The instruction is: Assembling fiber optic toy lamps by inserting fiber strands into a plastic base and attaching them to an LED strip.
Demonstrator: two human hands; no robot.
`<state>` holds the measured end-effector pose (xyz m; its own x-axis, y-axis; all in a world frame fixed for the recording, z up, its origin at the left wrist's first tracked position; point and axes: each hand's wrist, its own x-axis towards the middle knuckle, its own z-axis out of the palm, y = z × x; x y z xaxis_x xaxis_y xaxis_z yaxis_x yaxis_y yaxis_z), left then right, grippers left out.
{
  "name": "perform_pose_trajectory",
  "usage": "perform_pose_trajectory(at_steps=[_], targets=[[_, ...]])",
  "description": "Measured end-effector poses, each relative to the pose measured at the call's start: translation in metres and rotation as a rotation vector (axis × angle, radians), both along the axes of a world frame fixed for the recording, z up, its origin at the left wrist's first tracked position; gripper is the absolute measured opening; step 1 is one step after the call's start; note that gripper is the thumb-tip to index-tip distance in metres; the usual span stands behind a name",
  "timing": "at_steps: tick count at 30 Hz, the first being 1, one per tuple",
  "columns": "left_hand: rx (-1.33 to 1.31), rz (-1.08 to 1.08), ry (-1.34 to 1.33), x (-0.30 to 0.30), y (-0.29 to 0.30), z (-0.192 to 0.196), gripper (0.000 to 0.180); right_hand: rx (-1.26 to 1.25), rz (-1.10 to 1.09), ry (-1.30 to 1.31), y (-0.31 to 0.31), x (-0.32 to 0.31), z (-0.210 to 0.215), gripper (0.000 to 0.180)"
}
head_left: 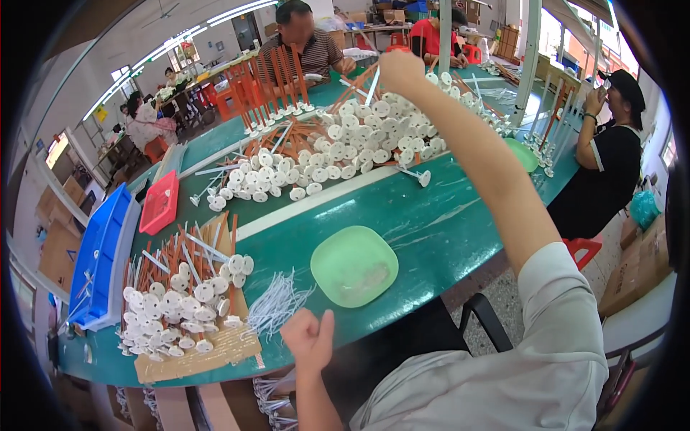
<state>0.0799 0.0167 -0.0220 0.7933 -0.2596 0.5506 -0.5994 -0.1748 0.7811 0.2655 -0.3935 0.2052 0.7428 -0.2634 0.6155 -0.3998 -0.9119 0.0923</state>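
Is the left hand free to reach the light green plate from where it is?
Probably yes: the left hand is a closed fist at the table's near edge, and bare green table lies between it and the light green plate.

Single head-worn fisheye, looking down and forward over green table [431,237], close.

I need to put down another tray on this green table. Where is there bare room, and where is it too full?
Bare table lies right of the green plate, between the white stripe and the near edge. A smaller gap sits above the plate. Crowded: the far pile under the right hand, and the near pile left of the left hand.
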Motion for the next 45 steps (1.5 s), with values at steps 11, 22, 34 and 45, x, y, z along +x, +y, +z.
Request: perform_pose_trajectory(at_steps=[11,22,34,45], targets=[[-0.18,-0.291,0.13,-0.053,-0.04,0.0,0.031,1.132,0.867,-0.053,0.117,-0.243,-0.071,0.019],[-0.486,-0.74,0.706,-0.115,-0.061,-0.005,0.056,0.606,1.024,-0.467,0.183,-0.335,-0.183,0.028],[-0.548,-0.616,0.748,-0.126,-0.075,-0.003,0.05,0.491,1.067,-0.643,0.203,-0.336,-0.225,0.022],[-0.546,-0.505,0.708,-0.105,-0.058,0.008,0.064,0.547,1.283,-0.519,0.202,-0.309,-0.212,0.027]])
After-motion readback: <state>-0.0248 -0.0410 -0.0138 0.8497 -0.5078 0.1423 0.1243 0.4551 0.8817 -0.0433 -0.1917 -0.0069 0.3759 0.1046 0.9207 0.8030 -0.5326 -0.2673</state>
